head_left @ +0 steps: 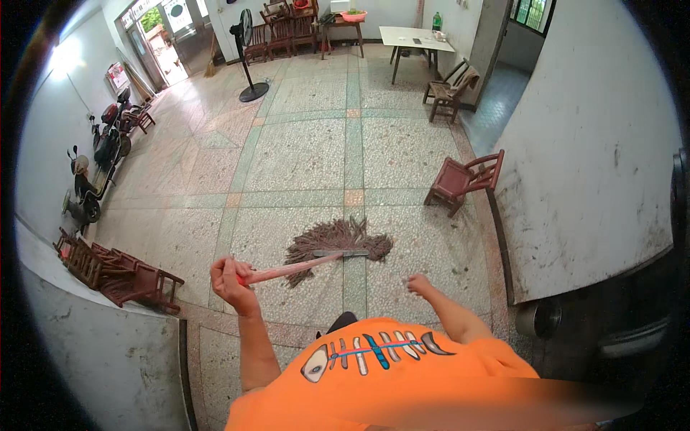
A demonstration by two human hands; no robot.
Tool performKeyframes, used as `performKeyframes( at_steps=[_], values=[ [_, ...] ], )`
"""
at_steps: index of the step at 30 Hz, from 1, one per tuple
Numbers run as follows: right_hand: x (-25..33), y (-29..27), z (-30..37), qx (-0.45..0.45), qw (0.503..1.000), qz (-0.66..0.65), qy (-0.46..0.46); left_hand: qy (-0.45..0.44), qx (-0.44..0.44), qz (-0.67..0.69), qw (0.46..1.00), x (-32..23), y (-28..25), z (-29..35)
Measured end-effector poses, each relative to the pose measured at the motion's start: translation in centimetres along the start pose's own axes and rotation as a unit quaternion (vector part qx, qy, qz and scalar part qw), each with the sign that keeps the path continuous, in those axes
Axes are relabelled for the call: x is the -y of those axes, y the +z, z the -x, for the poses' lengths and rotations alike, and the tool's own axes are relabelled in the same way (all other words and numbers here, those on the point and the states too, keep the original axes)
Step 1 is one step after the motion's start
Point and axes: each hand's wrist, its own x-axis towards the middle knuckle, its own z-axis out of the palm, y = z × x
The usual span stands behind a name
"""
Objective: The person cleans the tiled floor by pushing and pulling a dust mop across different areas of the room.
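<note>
My left hand (231, 283) is closed round the upper end of a mop's pinkish-red handle (291, 269). The handle slants across to a grey metal clamp (341, 253) on the mop head. Brown strands of the mop head (327, 237) lie fanned out on the speckled floor in front of me. To the right, my right hand (417, 284) hangs apart from the mop. Its fingers are loosely curled, and I see nothing in them.
Reddish wooden chairs (136, 276) lie by the left wall. A single chair (463, 179) stands at right, near the wall's edge. Farther off are a black standing fan (253, 91), parked motorbikes (108, 147), a white table (417, 39) and another chair (449, 90).
</note>
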Motion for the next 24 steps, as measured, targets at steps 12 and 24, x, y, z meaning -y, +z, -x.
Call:
performKeyframes(
  at_steps=[12,24],
  values=[
    [-10.4,-16.0,-1.8,-0.126,0.928,-0.286,0.203,0.035,0.05,0.018,0.998,7.0,18.1,-9.7],
    [-8.7,-30.8,-16.4,-0.223,0.92,-0.279,0.164,0.095,0.07,-0.155,0.981,16.8,33.2,-17.0]
  ],
)
